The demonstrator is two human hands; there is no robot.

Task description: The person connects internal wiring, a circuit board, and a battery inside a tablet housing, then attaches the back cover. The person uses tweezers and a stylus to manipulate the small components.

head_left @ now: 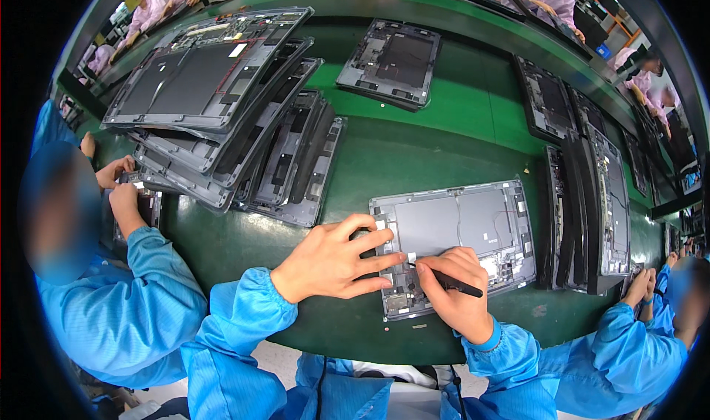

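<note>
An opened tablet housing (pixel 484 224) with dark grey inner panels, thin cables and small boards lies flat on the green bench in front of me. My left hand (pixel 333 259) rests on its left edge with the fingers spread, index and middle fingertips on the inner parts. My right hand (pixel 456 290) pinches slim black tweezers (pixel 457 282) over the lower part of the housing. Their tip points down left, close to my left middle fingertip and beside a small white piece (pixel 411 257). Whether the tip grips anything is too small to tell.
Stacked tablet housings (pixel 192 87) lean at the left, and more stand on edge (pixel 592 205) at the right. Another small stack (pixel 392 61) lies farther back on the green bench (pixel 458 135). Co-workers in blue sleeves (pixel 122 302) sit on both sides; others in pink work across the bench.
</note>
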